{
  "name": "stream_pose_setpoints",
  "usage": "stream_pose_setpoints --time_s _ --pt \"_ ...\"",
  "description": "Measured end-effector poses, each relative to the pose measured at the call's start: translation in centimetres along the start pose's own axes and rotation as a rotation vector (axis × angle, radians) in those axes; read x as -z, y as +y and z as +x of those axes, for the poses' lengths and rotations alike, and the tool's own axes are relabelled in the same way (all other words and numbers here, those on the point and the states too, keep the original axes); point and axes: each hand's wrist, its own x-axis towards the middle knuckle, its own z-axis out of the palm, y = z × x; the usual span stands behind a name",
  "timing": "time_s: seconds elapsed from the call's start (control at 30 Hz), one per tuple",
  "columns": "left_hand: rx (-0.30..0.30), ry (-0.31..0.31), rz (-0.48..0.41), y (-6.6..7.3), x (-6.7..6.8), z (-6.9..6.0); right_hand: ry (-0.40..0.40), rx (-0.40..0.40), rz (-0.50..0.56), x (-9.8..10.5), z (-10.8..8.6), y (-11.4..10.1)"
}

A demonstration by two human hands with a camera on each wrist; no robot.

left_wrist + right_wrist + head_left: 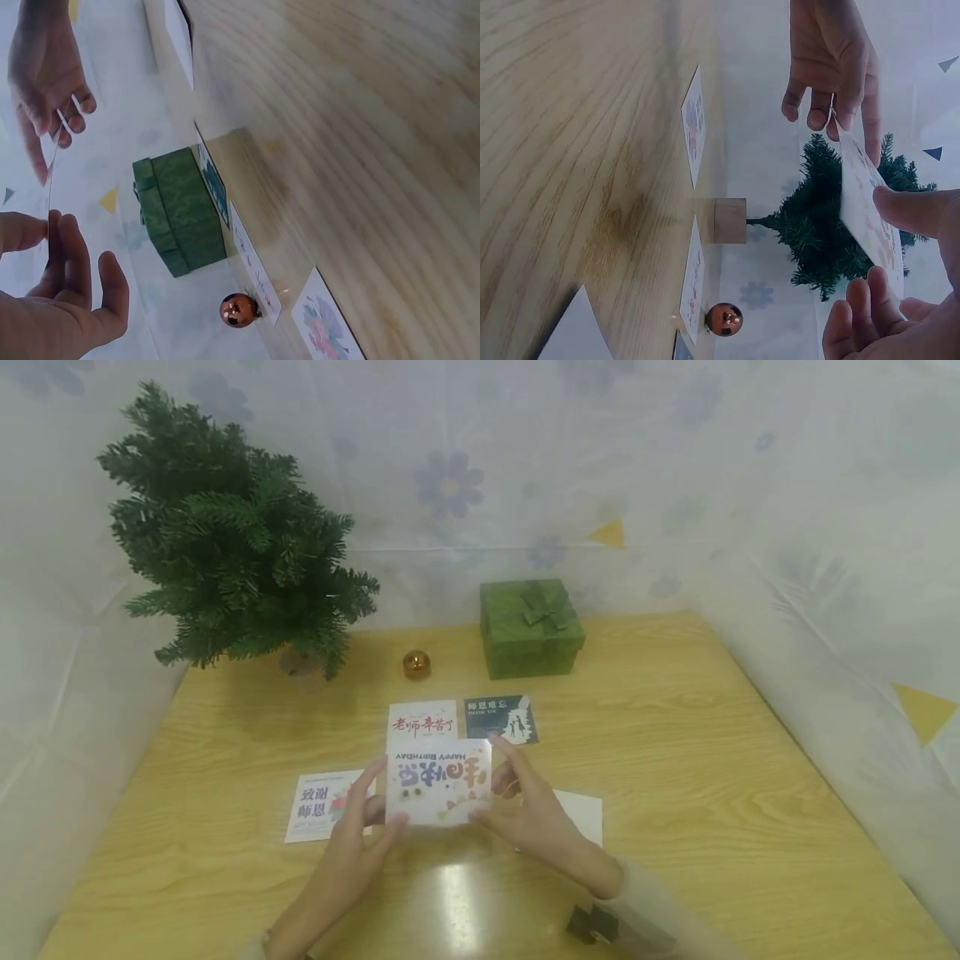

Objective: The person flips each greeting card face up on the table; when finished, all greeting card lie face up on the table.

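Note:
A white birthday card (438,793) is held up above the table between both hands, its HAPPY BIRTHDAY print upside down in the head view. My left hand (356,839) pinches its left edge between thumb and fingers. The opposite edge is gripped by my right hand (536,814), thumb at the lower corner; the right wrist view shows that thumb on the printed face. Beneath and around it lie a card with red lettering (422,718), a dark green card (501,718), a purple-lettered card (313,806) near the left hand, and a plain white card (585,814) partly hidden by the right hand.
Toward the back left stands a small green fir tree (232,543) on a wooden base (730,220). A shiny copper-coloured ball (417,665) sits beside it. Farther right is a green gift box (532,639) with a bow. Patterned white cloth (450,435) surrounds the wooden table (675,727).

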Motion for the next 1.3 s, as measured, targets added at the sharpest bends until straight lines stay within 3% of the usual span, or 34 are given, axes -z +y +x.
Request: stream_pose_setpoints --time_s 0.2,0.3,0.4,0.53,0.67,0.83,1.0,1.17,1.3 --pt "-0.058 0.026 0.051 -0.1 0.9 0.5 -0.008 0.040 0.004 0.4 0.1 0.5" --pt "-0.130 0.018 0.094 -0.3 1.2 0.8 -0.081 0.036 0.009 0.8 0.2 0.3" --pt "-0.157 -0.008 0.158 -0.3 1.3 1.0 -0.198 0.035 -0.013 1.0 0.4 0.0" --pt "-0.142 -0.048 0.207 0.0 1.0 1.2 -0.326 0.088 -0.050 0.9 0.6 -0.3" --pt "-0.145 -0.065 0.211 0.2 0.5 1.4 -0.383 0.145 -0.043 0.6 0.8 -0.4" --pt "-0.097 -0.100 0.170 0.5 0.0 1.6 -0.440 0.121 0.012 0.6 0.7 -0.5" --pt "-0.016 -0.124 0.116 0.9 -0.1 1.7 -0.398 0.070 0.029 0.6 0.5 -0.1" --pt "0.032 -0.115 0.121 0.8 -0.1 1.8 -0.259 -0.064 0.095 0.9 0.4 0.1" --pt "0.095 -0.110 0.146 0.4 -0.5 1.7 -0.136 -0.076 0.174 1.0 0.5 0.2"
